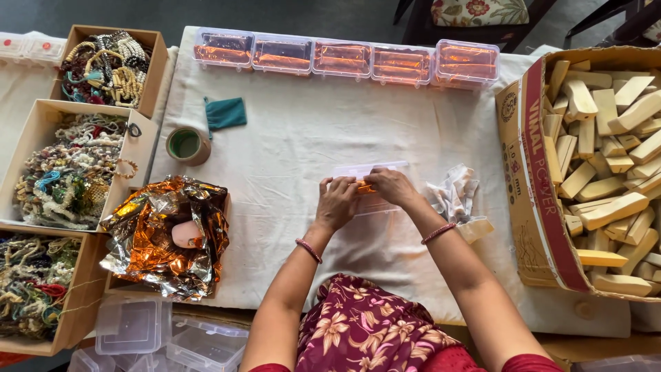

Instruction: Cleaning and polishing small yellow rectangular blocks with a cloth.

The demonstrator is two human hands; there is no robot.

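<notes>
A small clear plastic box [372,186] lies on the white cloth [296,138] near the middle of the table, its lid up and something wrapped in orange foil showing inside. Both hands are on it. The left hand [337,202] covers its near left corner with fingers curled down onto the orange piece, and the right hand [392,186] lies over its right half with the fingers bent and pressing at the same spot. Whether either hand truly pinches the piece cannot be told.

Just right of the right hand lies a heap of small white packets [454,193]. Farther right stands a big cardboard box of pale wooden blocks [606,172]. Along the far edge of the cloth sits a row of five filled clear boxes [344,58], each with orange inside. To the left are a roll of tape [186,145] and a small green pouch [225,112], and nearer, a crumpled sheet of orange and silver foil [169,234]. Three open cartons of beaded strings [69,172] line the left side. Empty clear boxes [134,324] are stacked at the lower left.
</notes>
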